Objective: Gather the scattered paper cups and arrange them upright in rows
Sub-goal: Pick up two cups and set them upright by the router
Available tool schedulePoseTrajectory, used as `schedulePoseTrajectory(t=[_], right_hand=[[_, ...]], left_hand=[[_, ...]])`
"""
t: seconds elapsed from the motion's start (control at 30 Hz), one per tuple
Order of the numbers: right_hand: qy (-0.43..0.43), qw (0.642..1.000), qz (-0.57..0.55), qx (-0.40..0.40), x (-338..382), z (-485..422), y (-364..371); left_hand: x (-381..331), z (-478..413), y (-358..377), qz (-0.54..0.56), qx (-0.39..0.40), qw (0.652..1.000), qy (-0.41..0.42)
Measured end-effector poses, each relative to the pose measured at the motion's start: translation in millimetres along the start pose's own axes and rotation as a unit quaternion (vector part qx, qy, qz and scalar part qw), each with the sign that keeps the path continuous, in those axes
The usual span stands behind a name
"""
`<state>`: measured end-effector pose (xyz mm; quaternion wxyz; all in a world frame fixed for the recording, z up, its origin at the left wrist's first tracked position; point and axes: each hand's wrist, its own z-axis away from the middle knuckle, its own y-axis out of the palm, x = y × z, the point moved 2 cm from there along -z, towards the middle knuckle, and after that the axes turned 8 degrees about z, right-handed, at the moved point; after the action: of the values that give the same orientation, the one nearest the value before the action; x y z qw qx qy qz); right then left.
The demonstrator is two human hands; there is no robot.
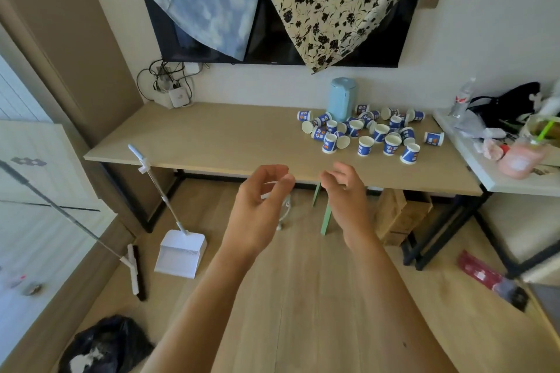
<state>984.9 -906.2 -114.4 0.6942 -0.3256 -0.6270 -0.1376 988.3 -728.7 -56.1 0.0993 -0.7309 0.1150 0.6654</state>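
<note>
Trainee: Forearms (212,312), both bare, extend forward from the bottom edge. What is the state of the hands?

Instructor: The left hand (257,206) and the right hand (345,200) are raised side by side, palms turned toward each other, not touching. The fingers of both are loosely curled, and neither holds anything. Both hang above the wooden floor (303,281), in front of the near edge of the light wooden tabletop (212,136).

Trainee: Where are the task items?

Instructor: The blue-and-white paper cups (363,133) lie in one loose cluster on the right part of the tabletop, well apart from both hands. Several at the near side of the cluster stand upright, mouths up. Many behind them lie on their sides, some with the base toward the camera. One cup lies on its side just right of the cluster.

Trainee: And the adjacent items?

Instructor: A pale blue cylindrical container (342,100) stands upright at the rear of the cluster, near the wall. A white side table (485,172) adjoins the right end of the tabletop and carries a pink bottle (519,160). On the floor at left, a white long-handled dustpan (181,251) leans against the tabletop edge, with a broom (135,272) near it.
</note>
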Motion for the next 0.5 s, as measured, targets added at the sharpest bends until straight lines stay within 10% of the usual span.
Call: schedulePoseTrajectory(t=[0.5], right_hand=[[0.054, 0.997, 0.056, -0.01, -1.3, -223.6, 84.0]], left_hand=[[52.4, -272.2, 0.9, 0.027, 0.036, 0.998, -0.038]])
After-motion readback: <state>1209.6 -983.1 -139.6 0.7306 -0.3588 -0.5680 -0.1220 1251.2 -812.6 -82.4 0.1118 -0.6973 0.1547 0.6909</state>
